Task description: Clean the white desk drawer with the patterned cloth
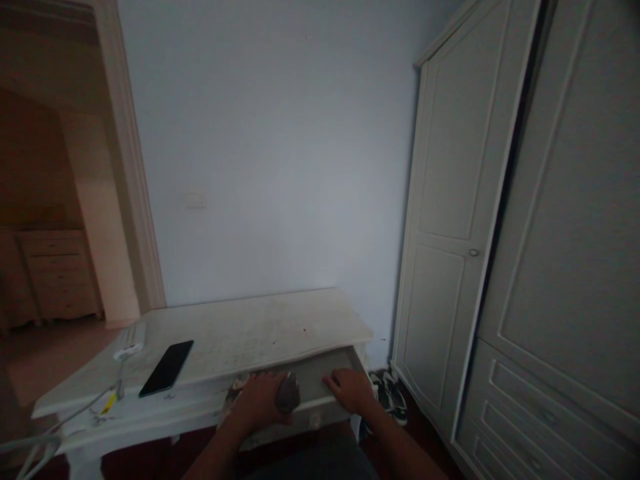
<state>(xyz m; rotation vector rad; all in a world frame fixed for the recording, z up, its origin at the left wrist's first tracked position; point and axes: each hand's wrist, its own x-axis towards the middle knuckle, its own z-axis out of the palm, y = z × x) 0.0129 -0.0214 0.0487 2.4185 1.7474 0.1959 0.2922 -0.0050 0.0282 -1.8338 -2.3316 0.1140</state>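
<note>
A white desk (260, 327) stands against the wall, with its drawer (313, 379) pulled out towards me. My left hand (260, 400) is closed around a grey-brown rounded bundle (288, 393) at the drawer's left part. The bundle's far side is hidden by my fingers, and its kind does not show clearly. At the right front corner of the drawer, my right hand (353, 390) is closed on the edge, fingers curled and thumb pointing inwards. Part of a round knob (315, 420) shows on the drawer front between my hands.
A black smartphone (167, 368) lies on the desk's left side, near a white power strip (131, 341) with cables. Shoes (393, 397) stand on the floor right of the desk. A white wardrobe (450, 200) rises at the right; a doorway is at the left.
</note>
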